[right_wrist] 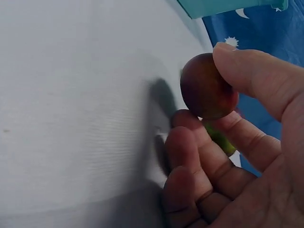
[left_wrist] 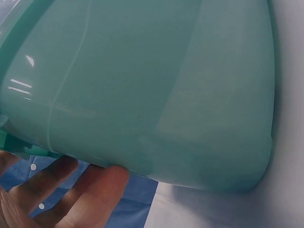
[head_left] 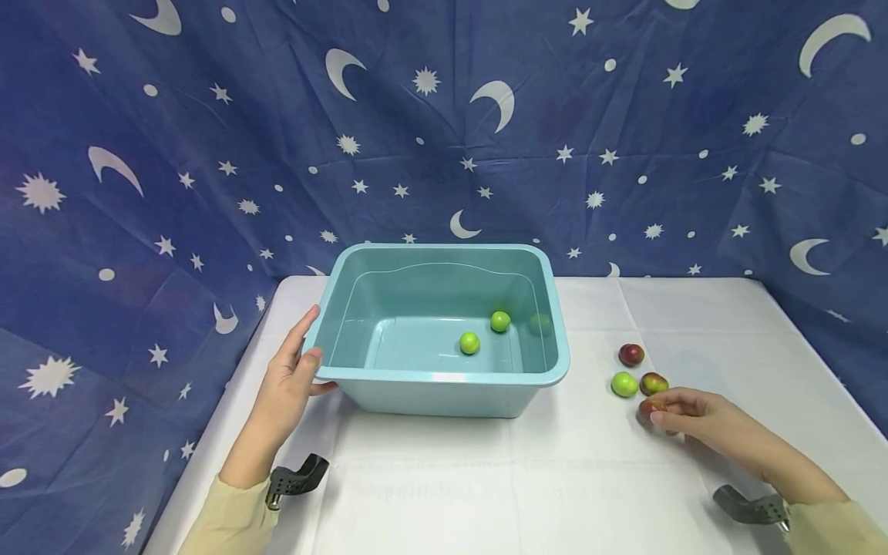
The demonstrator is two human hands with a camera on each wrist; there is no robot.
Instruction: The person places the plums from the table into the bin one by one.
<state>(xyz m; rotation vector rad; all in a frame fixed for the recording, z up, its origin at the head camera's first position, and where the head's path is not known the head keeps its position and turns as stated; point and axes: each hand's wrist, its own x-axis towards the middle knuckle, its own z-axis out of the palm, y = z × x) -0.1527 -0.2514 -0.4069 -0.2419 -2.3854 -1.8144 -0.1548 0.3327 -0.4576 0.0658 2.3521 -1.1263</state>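
At the left end of a light-blue plastic tub (head_left: 430, 397), my left hand (head_left: 286, 385) grips the rim with the thumb on top. The left wrist view shows the fingers (left_wrist: 102, 194) against the tub's outer wall. Two green plums (head_left: 469, 343) lie on the tub floor, toward its right side. My right hand (head_left: 701, 416) pinches a dark red plum (right_wrist: 204, 88) between thumb and fingers, close over the table. Just beyond that hand are a red-green plum (head_left: 654, 383), a green plum (head_left: 624, 384) and another dark red plum (head_left: 631, 354).
A white cloth (head_left: 444, 493) covers the table under the tub and fruit. Behind and along the left hangs a blue curtain (head_left: 416, 185) with moons and stars. Dark wrist mounts (head_left: 298, 478) sit at both sleeves.
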